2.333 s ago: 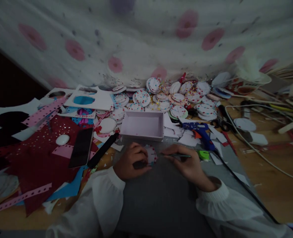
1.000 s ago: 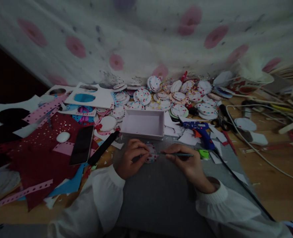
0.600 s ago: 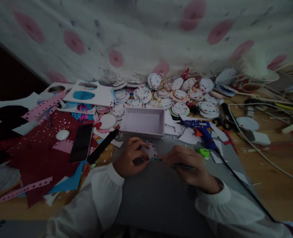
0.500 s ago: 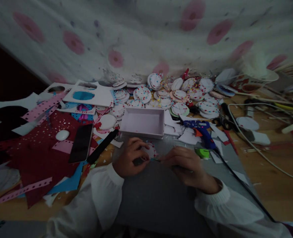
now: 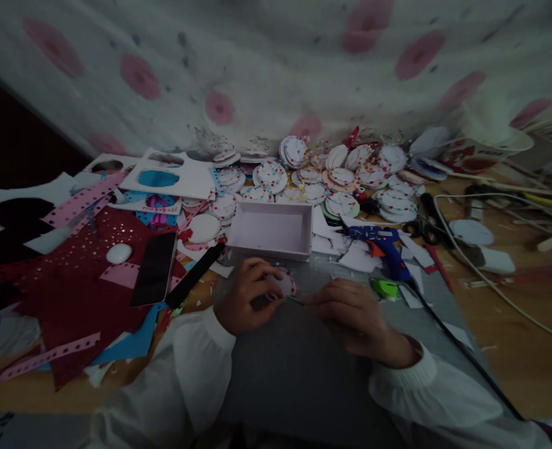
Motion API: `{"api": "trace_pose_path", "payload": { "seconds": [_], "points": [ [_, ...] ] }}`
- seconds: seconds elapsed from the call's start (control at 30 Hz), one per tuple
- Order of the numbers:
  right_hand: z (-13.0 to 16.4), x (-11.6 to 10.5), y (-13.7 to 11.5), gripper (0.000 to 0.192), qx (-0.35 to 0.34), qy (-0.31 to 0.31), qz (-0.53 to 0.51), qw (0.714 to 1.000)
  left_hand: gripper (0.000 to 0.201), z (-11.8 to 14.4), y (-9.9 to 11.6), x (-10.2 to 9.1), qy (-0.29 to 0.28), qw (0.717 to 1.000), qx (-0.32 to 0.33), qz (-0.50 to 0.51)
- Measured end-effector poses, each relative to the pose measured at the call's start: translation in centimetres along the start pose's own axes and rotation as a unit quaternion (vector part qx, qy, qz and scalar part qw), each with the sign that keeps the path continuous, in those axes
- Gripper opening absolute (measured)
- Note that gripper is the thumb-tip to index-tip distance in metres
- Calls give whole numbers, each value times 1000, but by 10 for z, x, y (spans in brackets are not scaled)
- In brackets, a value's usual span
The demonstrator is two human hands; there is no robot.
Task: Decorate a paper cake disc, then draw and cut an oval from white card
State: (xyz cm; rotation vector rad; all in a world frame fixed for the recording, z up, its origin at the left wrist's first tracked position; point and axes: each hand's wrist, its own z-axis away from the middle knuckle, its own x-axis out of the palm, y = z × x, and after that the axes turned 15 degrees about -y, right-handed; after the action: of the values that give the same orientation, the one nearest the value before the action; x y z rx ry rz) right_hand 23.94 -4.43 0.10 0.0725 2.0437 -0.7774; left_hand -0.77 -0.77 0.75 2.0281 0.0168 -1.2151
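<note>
Between my fingers, my left hand (image 5: 252,296) holds a small white paper disc (image 5: 285,284) whose rim carries red dots. My right hand (image 5: 350,312) is closed in a pinch around a thin dark stick-like tool (image 5: 295,300), its tip at the disc's lower edge. What kind of tool it is, I cannot make out in the dim light. Both hands are above a grey mat (image 5: 294,374). Just beyond them stands a shallow white open box (image 5: 271,231).
Stacks of dotted paper discs (image 5: 269,178) line the back. To the right lie a blue glue gun (image 5: 388,249) with its black cord, a green item (image 5: 385,288) and scissors (image 5: 423,231). A phone (image 5: 154,268), a black bar (image 5: 196,274) and red sheets (image 5: 88,299) are on the left.
The view has shifted very slightly. My hands keep nearly the same pose, with the tool's tip still at the disc's edge.
</note>
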Motion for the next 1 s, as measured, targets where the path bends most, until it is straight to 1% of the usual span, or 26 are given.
{"api": "trace_pose_path", "payload": {
  "seconds": [0.3, 0.43, 0.7, 0.83, 1.0],
  "points": [
    [1, -1, -1, 25, -9, -6, 11, 1000, 7, 0, -1, 2, 7, 1000, -1, 6],
    [2, 1, 0, 22, -9, -9, 14, 1000, 8, 0, -2, 2, 9, 1000, -4, 7],
    [5, 5, 1, 22, -5, -16, 17, 1000, 9, -1, -1, 1, 11, 1000, -2, 13],
    [1, 3, -2, 20, -12, -22, 12, 1000, 5, -1, 0, 0, 16, 1000, -4, 25],
    [-6, -2, -7, 23, -32, -27, 25, 999, 8, -2, -1, 0, 22, 999, -12, 40]
  ]
}}
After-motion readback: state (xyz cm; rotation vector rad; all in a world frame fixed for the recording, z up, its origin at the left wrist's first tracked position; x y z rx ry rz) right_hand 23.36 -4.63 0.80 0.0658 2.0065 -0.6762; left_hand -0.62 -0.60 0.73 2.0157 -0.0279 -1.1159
